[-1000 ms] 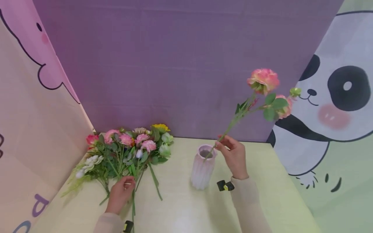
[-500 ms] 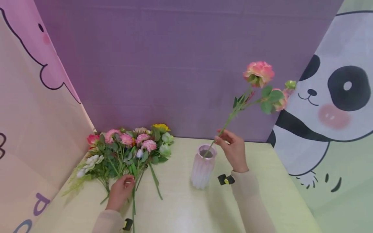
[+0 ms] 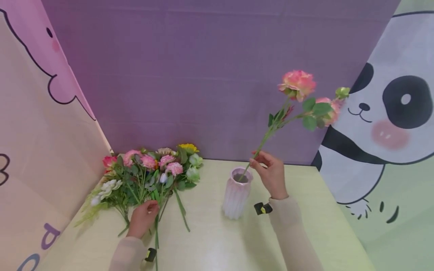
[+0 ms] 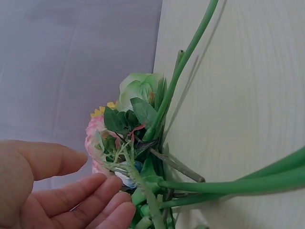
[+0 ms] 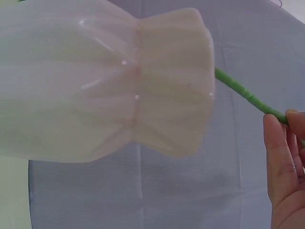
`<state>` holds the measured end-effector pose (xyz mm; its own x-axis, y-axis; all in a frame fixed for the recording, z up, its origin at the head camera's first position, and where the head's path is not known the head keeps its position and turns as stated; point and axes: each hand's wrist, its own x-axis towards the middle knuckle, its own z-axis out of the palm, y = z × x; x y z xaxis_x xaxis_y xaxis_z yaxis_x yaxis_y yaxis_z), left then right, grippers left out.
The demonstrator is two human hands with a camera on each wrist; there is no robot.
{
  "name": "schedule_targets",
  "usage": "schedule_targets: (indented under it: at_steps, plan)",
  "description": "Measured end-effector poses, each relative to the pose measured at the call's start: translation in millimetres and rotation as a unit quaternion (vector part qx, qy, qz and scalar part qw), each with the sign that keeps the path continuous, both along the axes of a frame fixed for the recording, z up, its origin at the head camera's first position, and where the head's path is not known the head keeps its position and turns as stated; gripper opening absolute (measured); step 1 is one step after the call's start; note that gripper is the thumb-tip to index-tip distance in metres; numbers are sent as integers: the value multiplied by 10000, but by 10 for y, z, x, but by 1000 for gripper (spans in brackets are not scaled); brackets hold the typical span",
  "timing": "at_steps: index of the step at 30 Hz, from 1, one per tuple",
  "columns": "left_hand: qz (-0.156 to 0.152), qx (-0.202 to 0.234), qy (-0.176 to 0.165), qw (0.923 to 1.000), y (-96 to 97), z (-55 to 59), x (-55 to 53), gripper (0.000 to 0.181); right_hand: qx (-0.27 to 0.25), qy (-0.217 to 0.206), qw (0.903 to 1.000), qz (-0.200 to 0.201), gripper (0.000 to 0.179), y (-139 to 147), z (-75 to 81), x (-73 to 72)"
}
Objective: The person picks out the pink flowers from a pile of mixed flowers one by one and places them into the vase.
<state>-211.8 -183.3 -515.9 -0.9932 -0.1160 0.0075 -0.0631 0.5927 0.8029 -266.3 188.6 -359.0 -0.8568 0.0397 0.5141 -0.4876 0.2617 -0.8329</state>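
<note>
My right hand (image 3: 272,175) pinches the green stem (image 5: 243,91) of a pink artificial flower (image 3: 298,85) between thumb and fingertips. The flower leans to the right, and its lower stem enters the mouth of the pale pink ribbed vase (image 3: 235,199), which stands upright. The stem's bottom end is hidden inside. At the left, my left hand (image 4: 71,191) is beside the pile of artificial flowers (image 3: 145,177), near their stems. Its fingers are loosely bent, the thumb apart from them, with nothing held.
Several stems (image 3: 183,210) stick out of the pile toward the table's near side. A purple backdrop (image 3: 203,82) rises behind the pale table (image 3: 200,241). Printed side walls, one with a panda (image 3: 400,98), stand left and right.
My right hand has moved slightly up and left, and the flower's stem now stands in the vase's mouth. The left hand has barely moved.
</note>
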Motion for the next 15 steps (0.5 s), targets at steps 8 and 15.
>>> schedule_targets:
  at_steps: [8,15]
  plan:
    - [-65,73,-197,9998,13,7,-32,34,306,-182,9992,-193,20,9,-106,11]
    - [-169,29,-212,9996,17,-25,-64,34,325,-465,9982,-209,19,-7,-145,25]
